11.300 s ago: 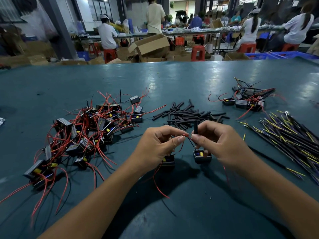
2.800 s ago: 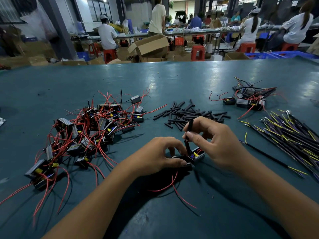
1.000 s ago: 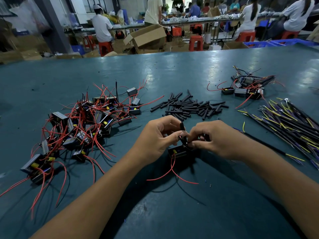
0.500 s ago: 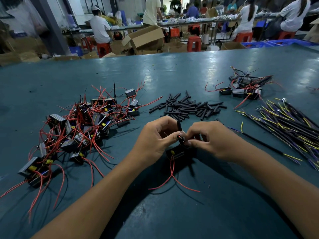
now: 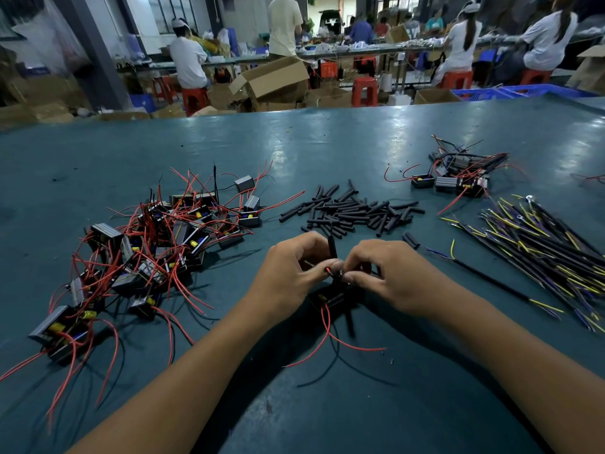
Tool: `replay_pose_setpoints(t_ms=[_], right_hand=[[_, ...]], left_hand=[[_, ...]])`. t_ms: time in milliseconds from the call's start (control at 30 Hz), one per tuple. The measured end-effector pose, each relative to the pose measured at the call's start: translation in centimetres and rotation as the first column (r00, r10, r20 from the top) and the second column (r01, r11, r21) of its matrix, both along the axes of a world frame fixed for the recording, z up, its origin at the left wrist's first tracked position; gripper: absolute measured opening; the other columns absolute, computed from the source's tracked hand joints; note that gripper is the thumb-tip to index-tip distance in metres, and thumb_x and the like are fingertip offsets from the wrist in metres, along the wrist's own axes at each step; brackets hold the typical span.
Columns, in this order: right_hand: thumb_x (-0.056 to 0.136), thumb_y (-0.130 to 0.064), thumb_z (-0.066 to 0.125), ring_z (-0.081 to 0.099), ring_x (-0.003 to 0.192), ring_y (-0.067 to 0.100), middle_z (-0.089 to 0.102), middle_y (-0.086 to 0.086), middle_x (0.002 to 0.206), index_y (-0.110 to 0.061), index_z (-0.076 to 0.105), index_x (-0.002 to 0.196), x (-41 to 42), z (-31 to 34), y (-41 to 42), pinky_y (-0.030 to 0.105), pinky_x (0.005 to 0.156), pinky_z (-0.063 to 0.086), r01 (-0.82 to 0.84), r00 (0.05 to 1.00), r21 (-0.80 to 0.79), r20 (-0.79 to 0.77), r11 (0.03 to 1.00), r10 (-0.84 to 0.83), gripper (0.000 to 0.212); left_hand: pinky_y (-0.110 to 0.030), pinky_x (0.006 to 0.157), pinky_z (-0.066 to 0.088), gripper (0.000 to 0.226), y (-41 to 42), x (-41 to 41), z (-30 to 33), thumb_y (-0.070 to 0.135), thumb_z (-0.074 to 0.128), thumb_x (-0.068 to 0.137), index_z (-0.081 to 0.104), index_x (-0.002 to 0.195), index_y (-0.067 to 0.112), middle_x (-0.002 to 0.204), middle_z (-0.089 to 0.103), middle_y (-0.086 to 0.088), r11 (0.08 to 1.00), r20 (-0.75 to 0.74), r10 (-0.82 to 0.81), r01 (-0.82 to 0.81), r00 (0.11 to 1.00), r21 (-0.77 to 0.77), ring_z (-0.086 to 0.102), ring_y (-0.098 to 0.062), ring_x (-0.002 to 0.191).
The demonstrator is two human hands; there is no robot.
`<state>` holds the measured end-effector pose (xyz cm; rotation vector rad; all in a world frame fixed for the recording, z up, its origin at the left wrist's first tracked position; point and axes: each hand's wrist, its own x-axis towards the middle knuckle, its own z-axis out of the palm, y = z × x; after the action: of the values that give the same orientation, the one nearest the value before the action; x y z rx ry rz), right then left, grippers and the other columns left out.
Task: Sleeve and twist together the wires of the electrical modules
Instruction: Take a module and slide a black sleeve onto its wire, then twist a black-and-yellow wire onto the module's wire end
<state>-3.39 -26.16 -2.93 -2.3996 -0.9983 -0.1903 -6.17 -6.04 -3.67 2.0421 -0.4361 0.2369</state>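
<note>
A small black electrical module (image 5: pixel 329 298) lies on the green table (image 5: pixel 327 142) under my two hands. Red wires (image 5: pixel 327 335) trail from it toward me. My left hand (image 5: pixel 288 276) pinches a red wire end between thumb and forefinger. My right hand (image 5: pixel 389 276) pinches the wires where they meet, right against the left fingertips. A black sleeve (image 5: pixel 332 247) stands upright between the two hands. The join itself is mostly hidden by my fingers.
A heap of modules with red wires (image 5: pixel 137 250) covers the left. Loose black sleeves (image 5: pixel 353 211) lie behind my hands. A small group of modules (image 5: pixel 458 175) sits far right, with a bundle of black-and-yellow wires (image 5: pixel 540 250) below it. People work at benches beyond.
Both hands have stayed pinched together over the module since a second ago. The fingertips have shifted slightly on the wires and the sleeve stays upright.
</note>
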Motion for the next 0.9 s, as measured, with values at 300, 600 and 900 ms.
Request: replay_pose_setpoints(t_ms=[300, 600, 900], right_hand=[[0.091, -0.023, 0.065, 0.056, 0.114, 0.039, 0.06, 0.022, 0.121, -0.008, 0.055, 0.121, 5.9, 1.6, -12.5, 0.045, 0.095, 0.047, 0.829, 0.541, -0.272, 0.171, 0.489, -0.823, 0.035], [0.09, -0.034, 0.067, 0.051, 0.124, 0.036, 0.055, 0.017, 0.136, -0.01, 0.055, 0.131, 6.3, 0.4, -16.2, 0.043, 0.101, 0.041, 0.899, 0.25, -0.402, 0.14, 0.176, -0.958, 0.049], [0.094, -0.014, 0.055, 0.061, 0.113, 0.037, 0.065, 0.018, 0.124, -0.01, 0.064, 0.12, 6.0, 1.2, -15.3, 0.04, 0.091, 0.049, 0.93, 0.242, -0.317, 0.145, 0.187, -0.959, 0.027]], left_hand=[[-0.015, 0.078, 0.049, 0.037, 3.2, -0.1, 1.4, 0.043, 0.068, 0.089, 0.062, 0.124, 0.035, 0.102, 0.065, 0.026, 0.945, -0.262, -0.136, 0.205, 0.955, 0.257, 0.062, -0.001, 0.087], [-0.019, 0.095, 0.048, 0.052, 1.7, -0.1, 0.1, 0.044, 0.081, 0.081, 0.055, 0.126, 0.045, 0.119, 0.062, 0.026, 0.898, -0.286, -0.201, 0.293, 0.937, 0.328, 0.058, 0.004, 0.111], [-0.006, 0.088, 0.041, 0.038, 1.6, 0.8, -0.6, 0.02, 0.076, 0.088, 0.062, 0.116, 0.041, 0.112, 0.066, 0.027, 0.928, -0.052, -0.128, 0.138, 0.99, 0.346, 0.059, 0.007, 0.109]])
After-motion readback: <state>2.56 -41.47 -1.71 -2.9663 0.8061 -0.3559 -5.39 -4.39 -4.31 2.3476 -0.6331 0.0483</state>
